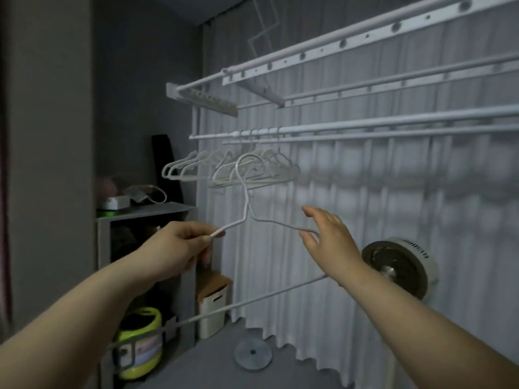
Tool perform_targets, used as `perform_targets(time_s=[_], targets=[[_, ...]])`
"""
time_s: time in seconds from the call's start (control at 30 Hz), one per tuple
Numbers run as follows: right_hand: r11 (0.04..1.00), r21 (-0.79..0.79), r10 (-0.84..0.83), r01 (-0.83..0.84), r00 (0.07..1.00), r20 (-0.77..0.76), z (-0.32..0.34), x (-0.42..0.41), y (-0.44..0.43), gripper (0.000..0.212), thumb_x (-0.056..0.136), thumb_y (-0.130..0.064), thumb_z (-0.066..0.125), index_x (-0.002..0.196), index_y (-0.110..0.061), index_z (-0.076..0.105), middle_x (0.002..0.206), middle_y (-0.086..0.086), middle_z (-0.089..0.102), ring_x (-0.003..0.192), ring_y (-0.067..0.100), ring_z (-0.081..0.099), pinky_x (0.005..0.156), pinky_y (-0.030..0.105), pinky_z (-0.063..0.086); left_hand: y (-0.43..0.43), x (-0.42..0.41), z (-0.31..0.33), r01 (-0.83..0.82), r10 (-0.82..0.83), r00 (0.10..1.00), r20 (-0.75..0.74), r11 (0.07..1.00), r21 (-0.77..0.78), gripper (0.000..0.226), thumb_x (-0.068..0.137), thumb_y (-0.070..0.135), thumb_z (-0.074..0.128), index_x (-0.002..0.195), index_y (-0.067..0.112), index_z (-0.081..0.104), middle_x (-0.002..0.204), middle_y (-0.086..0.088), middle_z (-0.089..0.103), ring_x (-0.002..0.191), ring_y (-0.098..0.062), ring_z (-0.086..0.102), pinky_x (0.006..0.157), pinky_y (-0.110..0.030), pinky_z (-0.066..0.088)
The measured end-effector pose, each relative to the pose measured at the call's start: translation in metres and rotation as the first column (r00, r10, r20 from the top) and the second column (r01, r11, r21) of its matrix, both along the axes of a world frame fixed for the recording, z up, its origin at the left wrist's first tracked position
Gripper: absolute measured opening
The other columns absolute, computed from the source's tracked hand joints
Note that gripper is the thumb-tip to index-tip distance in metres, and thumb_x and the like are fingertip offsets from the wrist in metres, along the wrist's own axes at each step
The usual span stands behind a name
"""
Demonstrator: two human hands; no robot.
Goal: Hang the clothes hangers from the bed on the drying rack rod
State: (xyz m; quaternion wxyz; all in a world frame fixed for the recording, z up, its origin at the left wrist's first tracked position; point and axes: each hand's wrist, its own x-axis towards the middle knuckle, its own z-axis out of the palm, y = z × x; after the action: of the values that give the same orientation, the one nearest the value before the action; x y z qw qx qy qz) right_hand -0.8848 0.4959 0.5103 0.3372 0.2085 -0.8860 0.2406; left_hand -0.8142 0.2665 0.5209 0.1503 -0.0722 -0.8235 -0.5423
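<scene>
A white wire clothes hanger (247, 203) is raised in front of me, its hook curving up just below the drying rack rod (365, 126). My left hand (179, 248) pinches the hanger's left shoulder between thumb and fingers. My right hand (328, 242) is at the right shoulder, fingers spread, the wire passing by the thumb and palm. The hanger's long bottom bar (252, 300) slants down to the left under both wrists. Several white hangers (233, 169) hang bunched on the rod's left part. The bed is out of view.
White curtains (393, 206) fall behind the rack, which has more rails above. A round fan (398, 265) stands at the right, its base disc (252, 355) on the floor. A grey shelf unit (140, 214) with small items, a white bin (213, 307) and a green appliance (140, 341) stand at the left.
</scene>
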Motion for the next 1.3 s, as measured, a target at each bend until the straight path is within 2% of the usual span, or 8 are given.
perform_targets(time_s=[0.1, 0.2, 0.4, 0.57, 0.87, 1.03, 1.2, 1.3], targets=[[0.996, 0.059, -0.068, 0.070, 0.997, -0.033, 0.020, -0.044, 0.019, 0.040, 0.094, -0.014, 0.045, 0.135, -0.014, 0.043, 0.134, 0.004, 0.051, 0.124, 0.020, 0.044, 0.100, 0.020, 0.028, 0.012, -0.054, 0.016, 0.052, -0.053, 0.997, -0.054, 0.998, -0.017, 0.026, 0.095, 0.003, 0.040, 0.092, 0.013, 0.064, 0.041, 0.004, 0.053, 0.028, -0.003, 0.032, 0.031, -0.011, 0.025], [0.991, 0.028, -0.129, 0.130, 0.990, -0.052, 0.043, -0.091, 0.030, 0.030, 0.093, -0.011, 0.047, 0.121, -0.010, 0.058, 0.118, 0.007, 0.065, 0.109, 0.022, 0.058, 0.079, 0.012, 0.032, 0.022, -0.112, 0.039, 0.046, -0.064, 0.986, -0.155, 0.992, -0.120, 0.027, 0.095, 0.006, 0.044, 0.084, 0.022, 0.062, 0.048, 0.009, 0.062, 0.027, -0.002, 0.037, 0.032, -0.010, 0.029], [0.942, 0.147, -0.276, 0.300, 0.947, -0.164, 0.090, -0.173, 0.052, 0.032, 0.094, -0.013, 0.045, 0.124, -0.009, 0.055, 0.123, 0.008, 0.061, 0.114, 0.025, 0.054, 0.093, 0.027, 0.036, 0.053, -0.224, 0.089, -0.066, -0.044, 0.946, -0.320, 0.944, -0.324, 0.024, 0.095, 0.010, 0.043, 0.114, 0.012, 0.058, 0.070, 0.009, 0.061, 0.028, 0.001, 0.045, 0.034, -0.007, 0.034], [0.855, 0.228, -0.409, 0.465, 0.877, -0.253, 0.133, -0.226, 0.089, 0.039, 0.093, -0.015, 0.043, 0.132, -0.014, 0.047, 0.136, 0.007, 0.050, 0.125, 0.024, 0.043, 0.101, 0.028, 0.028, 0.083, -0.295, 0.118, -0.152, 0.033, 0.932, -0.362, 0.940, -0.305, 0.029, 0.096, 0.009, 0.039, 0.121, 0.009, 0.055, 0.080, -0.001, 0.061, 0.041, -0.009, 0.051, 0.029, -0.008, 0.034], [0.713, 0.274, -0.383, 0.645, 0.686, -0.619, 0.203, -0.288, 0.134, 0.045, 0.087, -0.003, 0.048, 0.131, -0.010, 0.045, 0.133, 0.010, 0.050, 0.125, 0.030, 0.037, 0.107, 0.037, 0.020, 0.114, -0.371, 0.135, -0.338, 0.239, 0.889, -0.390, 0.918, -0.208, 0.034, 0.095, 0.004, 0.040, 0.127, 0.007, 0.050, 0.091, -0.009, 0.060, 0.051, -0.016, 0.051, 0.025, -0.012, 0.034], [0.602, 0.295, -0.464, 0.742, 0.626, -0.627, 0.213, -0.309, 0.150, 0.043, 0.087, -0.004, 0.045, 0.129, -0.008, 0.041, 0.126, 0.014, 0.052, 0.121, 0.032, 0.042, 0.110, 0.041, 0.020, 0.132, -0.400, 0.135, -0.376, 0.283, 0.875, -0.393, 0.908, -0.184, 0.033, 0.096, 0.006, 0.040, 0.128, 0.006, 0.050, 0.090, -0.009, 0.060, 0.051, -0.016, 0.053, 0.027, -0.011, 0.035], [0.654, 0.253, -0.431, 0.713, 0.626, -0.650, 0.210, -0.323, 0.163, 0.036, 0.087, -0.001, 0.044, 0.122, -0.007, 0.046, 0.117, 0.015, 0.056, 0.109, 0.032, 0.049, 0.098, 0.039, 0.029, 0.141, -0.422, 0.139, -0.411, 0.330, 0.866, -0.376, 0.898, -0.157, 0.033, 0.096, 0.008, 0.039, 0.127, 0.010, 0.050, 0.091, -0.007, 0.061, 0.051, -0.014, 0.053, 0.026, -0.012, 0.035], [0.672, 0.232, -0.411, 0.704, 0.615, -0.673, 0.208, -0.327, 0.165, 0.035, 0.087, -0.002, 0.047, 0.122, -0.008, 0.048, 0.116, 0.015, 0.057, 0.109, 0.033, 0.049, 0.095, 0.040, 0.028, 0.145, -0.431, 0.141, -0.408, 0.328, 0.873, -0.361, 0.896, -0.174, 0.034, 0.096, 0.006, 0.039, 0.128, 0.008, 0.049, 0.092, -0.009, 0.060, 0.052, -0.015, 0.052, 0.036, -0.021, 0.042]])
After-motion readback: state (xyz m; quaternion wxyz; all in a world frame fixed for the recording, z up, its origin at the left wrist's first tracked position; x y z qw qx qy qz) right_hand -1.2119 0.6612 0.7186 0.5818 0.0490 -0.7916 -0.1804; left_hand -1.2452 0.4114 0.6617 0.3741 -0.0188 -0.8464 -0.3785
